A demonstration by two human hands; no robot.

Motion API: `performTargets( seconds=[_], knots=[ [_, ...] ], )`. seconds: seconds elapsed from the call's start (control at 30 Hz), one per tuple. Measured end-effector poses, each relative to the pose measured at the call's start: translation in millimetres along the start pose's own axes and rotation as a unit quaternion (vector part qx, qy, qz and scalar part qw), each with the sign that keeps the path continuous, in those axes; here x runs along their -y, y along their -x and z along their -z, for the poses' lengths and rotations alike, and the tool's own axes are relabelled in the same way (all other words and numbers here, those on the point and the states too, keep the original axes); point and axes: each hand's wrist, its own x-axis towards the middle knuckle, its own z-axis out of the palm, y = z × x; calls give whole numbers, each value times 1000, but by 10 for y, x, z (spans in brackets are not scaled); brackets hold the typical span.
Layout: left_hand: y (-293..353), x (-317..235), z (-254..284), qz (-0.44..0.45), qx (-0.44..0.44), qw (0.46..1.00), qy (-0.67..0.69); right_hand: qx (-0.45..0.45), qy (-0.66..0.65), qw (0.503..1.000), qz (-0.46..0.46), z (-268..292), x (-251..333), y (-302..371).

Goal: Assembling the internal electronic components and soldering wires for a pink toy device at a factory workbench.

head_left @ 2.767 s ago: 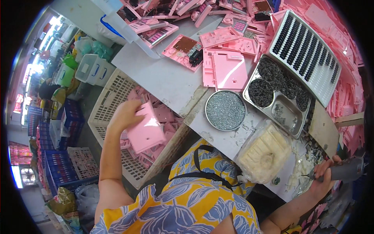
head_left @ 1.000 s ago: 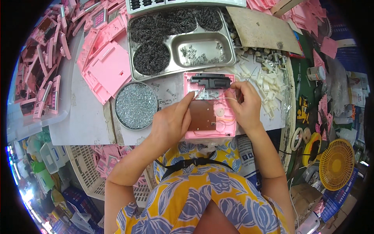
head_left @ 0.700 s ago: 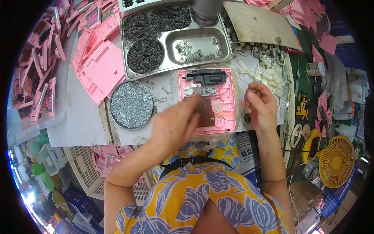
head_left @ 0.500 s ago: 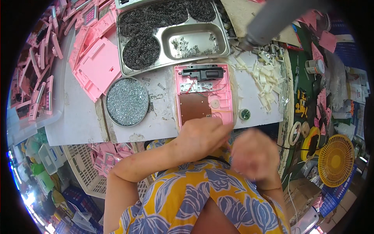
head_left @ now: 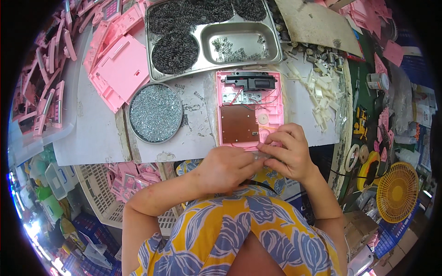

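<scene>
A pink plastic housing lies open-side up at the near edge of the table, in front of me. Inside it sit a black rectangular module, a metal strip, a brown circuit board, a pale disc and thin wires. My left hand is closed at the housing's near edge, its fingertips meeting the right hand's. With curled fingers, my right hand pinches at the near right corner. Whatever lies between the fingertips of either hand is hidden or too small to name.
Behind the housing stands a metal compartment tray of small springs. A round dish of screws is to the left, beside stacked pink panels. White plastic parts lie to the right. A white basket holds pink parts below the table.
My right hand has come up and left to the housing's corner, joining my left hand. The grey tool hanging at the upper right has gone out of view. The whole view has shifted slightly.
</scene>
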Motion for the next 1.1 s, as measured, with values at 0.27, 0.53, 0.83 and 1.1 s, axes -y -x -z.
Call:
performTargets(
  seconds=[0.27, 0.53, 0.83, 1.1],
  knots=[
    [367, 128, 225, 207, -152, 966, -40, -33, 14, 998, -47, 21, 385, -197],
    [717, -101, -22, 206, 6, 974, -94, -92, 65, 993, -40, -571, 577, -459],
    [300, 51, 614, 164, 96, 979, 77, -78, 97, 992, -29, -572, 517, -456],
    [296, 399, 390, 63, 4, 997, 45, -170, -72, 979, -85, 770, -344, -882]
  ],
)
